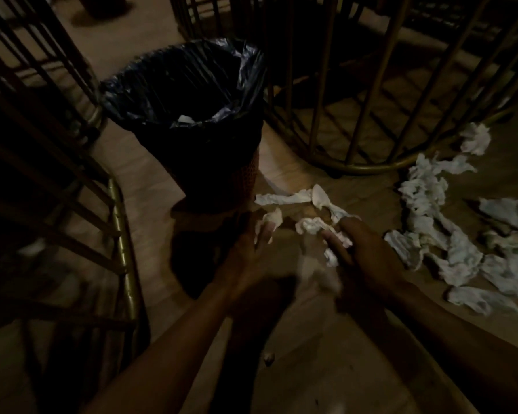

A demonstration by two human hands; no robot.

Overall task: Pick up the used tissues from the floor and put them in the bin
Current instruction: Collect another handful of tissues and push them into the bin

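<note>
Left chair frame (118, 222): its brass rail curves close along my left side, so I have little room to swing that way.
Bin (189, 85): lined with a black bag, standing on the floor just ahead of my left hand; something pale shows low inside, so I judge a few tissues are already in.
Left hand (251, 249): fingers spread apart, touching a small tissue scrap (269, 222) near the foot of the bin, not closed on it.
Right hand (362, 255): curled onto a crumpled tissue (317, 228); blur hides how firm the grip is.
Twisted tissue (293, 198): lies on the floor just beyond my hands.
Tissue pile (449, 246): many pieces spread toward the right edge of the floor, so most of the job is left.
Round table base (368, 167): its ring sits just behind the pile; open floor lies between it and me.
</note>
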